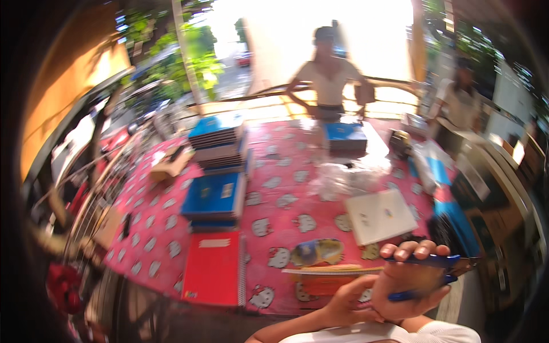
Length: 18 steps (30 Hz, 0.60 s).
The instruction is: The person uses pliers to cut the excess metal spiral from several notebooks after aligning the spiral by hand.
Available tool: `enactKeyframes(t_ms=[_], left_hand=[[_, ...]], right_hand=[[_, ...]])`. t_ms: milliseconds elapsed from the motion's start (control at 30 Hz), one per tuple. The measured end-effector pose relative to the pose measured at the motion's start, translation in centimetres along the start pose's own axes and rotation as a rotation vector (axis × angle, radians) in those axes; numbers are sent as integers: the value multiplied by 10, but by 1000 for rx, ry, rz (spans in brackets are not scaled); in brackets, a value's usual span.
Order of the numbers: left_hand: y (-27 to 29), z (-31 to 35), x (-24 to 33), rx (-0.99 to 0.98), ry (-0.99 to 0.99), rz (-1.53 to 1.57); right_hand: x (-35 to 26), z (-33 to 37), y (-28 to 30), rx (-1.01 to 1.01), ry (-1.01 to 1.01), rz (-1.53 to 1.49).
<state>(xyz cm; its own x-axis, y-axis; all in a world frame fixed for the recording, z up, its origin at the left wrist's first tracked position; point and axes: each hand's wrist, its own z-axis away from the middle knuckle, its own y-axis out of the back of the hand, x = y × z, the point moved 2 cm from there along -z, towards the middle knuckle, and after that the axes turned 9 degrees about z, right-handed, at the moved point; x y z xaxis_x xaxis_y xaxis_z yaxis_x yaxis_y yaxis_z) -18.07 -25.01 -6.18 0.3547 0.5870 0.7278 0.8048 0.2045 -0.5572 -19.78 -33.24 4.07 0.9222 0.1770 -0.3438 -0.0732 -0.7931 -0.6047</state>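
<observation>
At the lower right, my right hand is raised with its fingers curled round slender blue pen-like things. Blur hides their exact kind. My left hand reaches across and touches the right hand near the wrist; its fingertips are partly hidden there. Just beyond the hands, on the pink patterned tablecloth, lie a yellow-orange flat packet and a small clear pack with blue and yellow contents. A white notebook rests farther back.
Left of the hands lies a red spiral notebook, with stacks of blue notebooks behind it. Another blue stack and crumpled clear plastic sit toward the back. Cardboard boxes line the right side. A person stands across the table.
</observation>
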Motion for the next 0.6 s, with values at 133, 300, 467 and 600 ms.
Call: enactKeyframes(t_ms=[133,300,467,600], left_hand=[[4,26,1,230,-157,-94],[-31,34,14,684,-613,62],[-61,74,-11,739,-655,-433],[-116,72,-17,843,-800,-381]], right_hand=[[28,19,-5,-26,-435,-247],[45,40,-17,-104,-754,-371],[31,85,-24,-269,-1053,-538],[15,108,-24,-398,-1225,-642]])
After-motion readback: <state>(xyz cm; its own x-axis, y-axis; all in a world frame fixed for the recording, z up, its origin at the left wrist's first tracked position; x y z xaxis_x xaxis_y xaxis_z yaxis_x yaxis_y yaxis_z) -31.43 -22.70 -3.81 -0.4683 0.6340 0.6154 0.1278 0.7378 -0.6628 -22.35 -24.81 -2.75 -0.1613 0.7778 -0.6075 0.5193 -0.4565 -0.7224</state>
